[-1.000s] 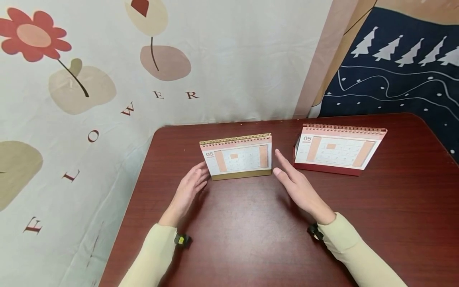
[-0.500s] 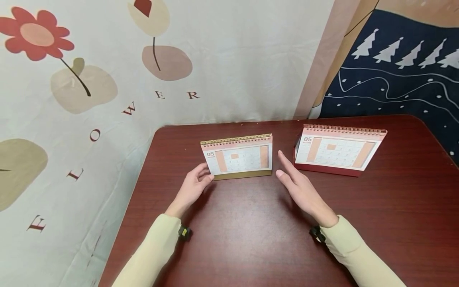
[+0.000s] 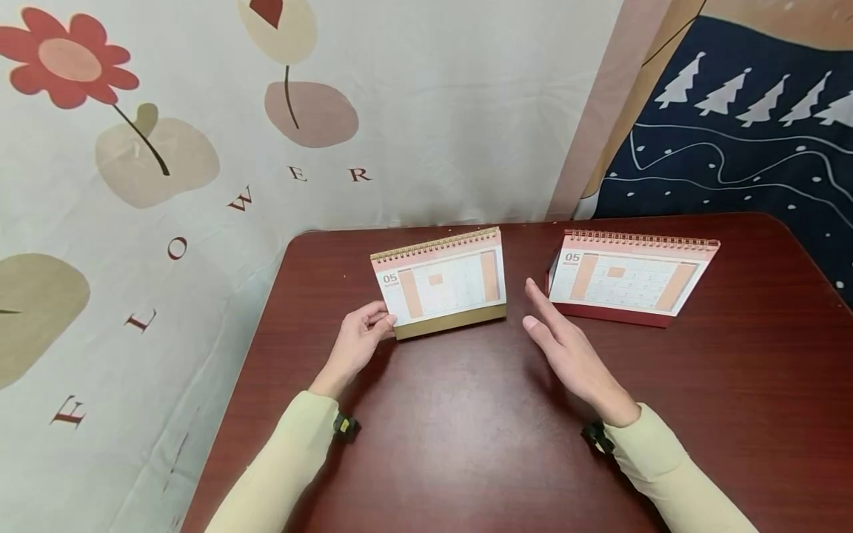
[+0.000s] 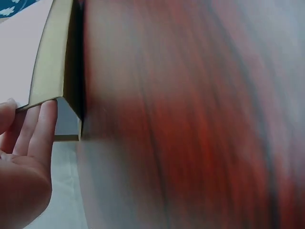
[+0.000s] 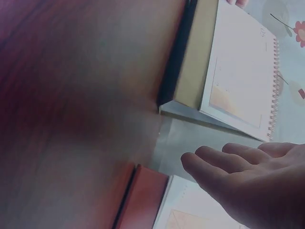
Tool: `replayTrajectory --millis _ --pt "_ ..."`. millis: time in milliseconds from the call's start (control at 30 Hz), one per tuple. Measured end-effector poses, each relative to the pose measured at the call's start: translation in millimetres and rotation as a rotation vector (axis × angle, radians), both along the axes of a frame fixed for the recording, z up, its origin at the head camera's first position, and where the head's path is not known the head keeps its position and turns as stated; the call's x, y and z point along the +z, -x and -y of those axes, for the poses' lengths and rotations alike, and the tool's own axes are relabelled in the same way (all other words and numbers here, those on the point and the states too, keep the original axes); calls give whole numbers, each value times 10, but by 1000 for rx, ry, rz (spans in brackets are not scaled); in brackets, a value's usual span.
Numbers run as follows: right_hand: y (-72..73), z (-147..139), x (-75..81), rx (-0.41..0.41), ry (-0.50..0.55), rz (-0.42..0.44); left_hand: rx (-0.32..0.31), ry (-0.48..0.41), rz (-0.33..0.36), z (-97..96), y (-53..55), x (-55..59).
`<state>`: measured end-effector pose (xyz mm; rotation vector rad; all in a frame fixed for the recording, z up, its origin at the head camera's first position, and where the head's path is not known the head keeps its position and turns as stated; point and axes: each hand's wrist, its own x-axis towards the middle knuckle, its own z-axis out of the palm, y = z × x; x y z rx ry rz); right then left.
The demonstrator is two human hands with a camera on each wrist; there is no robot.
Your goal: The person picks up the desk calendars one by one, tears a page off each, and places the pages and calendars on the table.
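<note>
A desk calendar (image 3: 443, 283) with a gold base and spiral top stands tilted in the head view, its right end higher than its left. My left hand (image 3: 360, 337) pinches its lower left edge, thumb on the front page and fingers (image 4: 42, 126) behind the gold board in the left wrist view. To the calendar's right, my right hand (image 3: 571, 352) is held with straight fingers, apart from it. Behind that hand stands a second desk calendar (image 3: 629, 277) with a red base. Both show a page marked 05.
The dark red wooden table (image 3: 460, 429) carries both calendars. A pale cloth (image 3: 460, 111) printed with flowers hangs along its back and left. A navy cloth (image 3: 733, 155) with white trees hangs at the back right.
My left hand has closed its thumb onto the gold calendar's left edge. The calendar's right end has risen and tilted. My right hand has shifted slightly right, away from it.
</note>
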<state>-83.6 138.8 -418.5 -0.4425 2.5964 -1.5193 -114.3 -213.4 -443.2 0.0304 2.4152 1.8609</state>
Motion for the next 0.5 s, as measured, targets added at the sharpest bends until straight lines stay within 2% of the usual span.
replayTrajectory --millis 100,233,500 --pt "-22 -32 35 -6 9 -8 26 -73 28 -18 -8 14" --pt "-46 -77 69 -15 3 -31 54 -101 29 -34 -33 67" --pt "-116 -116 166 -37 -14 -123 56 -169 4 -102 -127 329"
